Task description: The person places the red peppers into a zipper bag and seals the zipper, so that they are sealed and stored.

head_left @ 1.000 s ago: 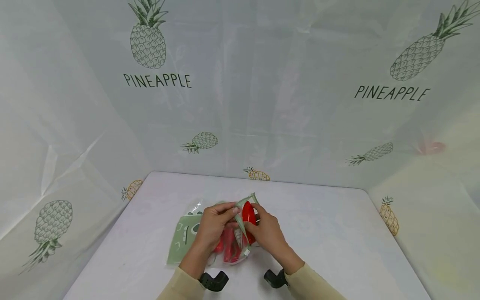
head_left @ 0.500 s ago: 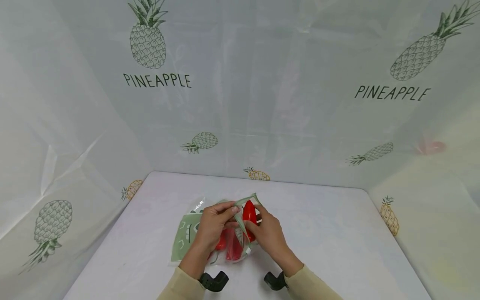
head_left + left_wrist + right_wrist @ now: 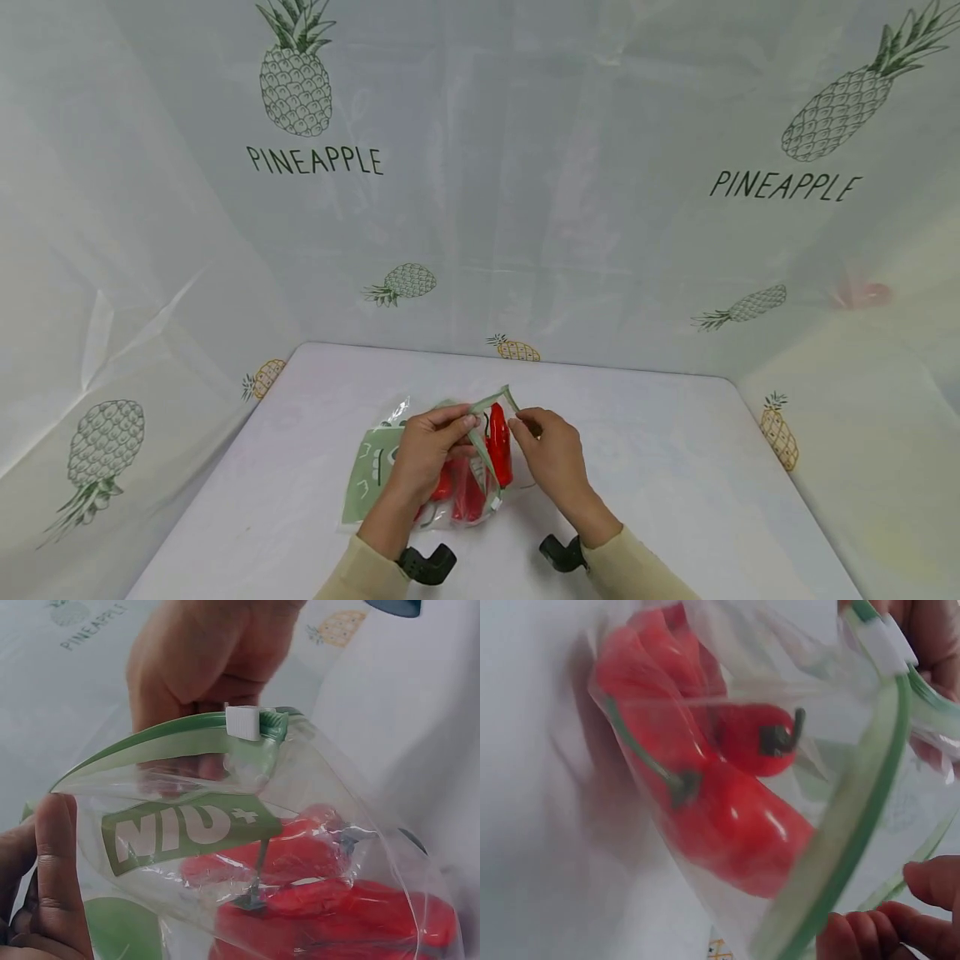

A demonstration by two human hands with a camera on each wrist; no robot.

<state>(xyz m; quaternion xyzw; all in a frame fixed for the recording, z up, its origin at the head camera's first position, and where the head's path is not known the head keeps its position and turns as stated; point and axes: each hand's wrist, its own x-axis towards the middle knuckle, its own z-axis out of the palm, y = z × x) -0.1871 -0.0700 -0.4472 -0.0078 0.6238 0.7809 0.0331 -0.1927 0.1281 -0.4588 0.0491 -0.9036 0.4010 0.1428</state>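
A clear slider zip bag [image 3: 495,493] with green edging stands with its mouth open between the hands. My left hand [image 3: 431,437] pinches its rim; in the left wrist view the fingers [image 3: 56,862] are at the rim's corner. My right hand [image 3: 555,454] is just right of the mouth, loosely curled, its fingertips close to the rim and a red pepper [image 3: 500,458]. In the right wrist view the red pepper [image 3: 742,832] shows behind the plastic, with more peppers [image 3: 660,660] beside it. The white slider [image 3: 242,722] sits at the rim's end; a "NIU+" label [image 3: 187,831] is on the side.
A green cartoon-face print [image 3: 365,479] lies left of the left hand, under clear plastic. The white table [image 3: 652,467] reaches to hanging sheets [image 3: 562,208] printed with pineapples at the back and sides. Each wrist wears a black camera mount [image 3: 427,564].
The right hand gripped the red pepper at the bag's mouth; now it has let go and moved slightly right. The left hand keeps its place on the rim.
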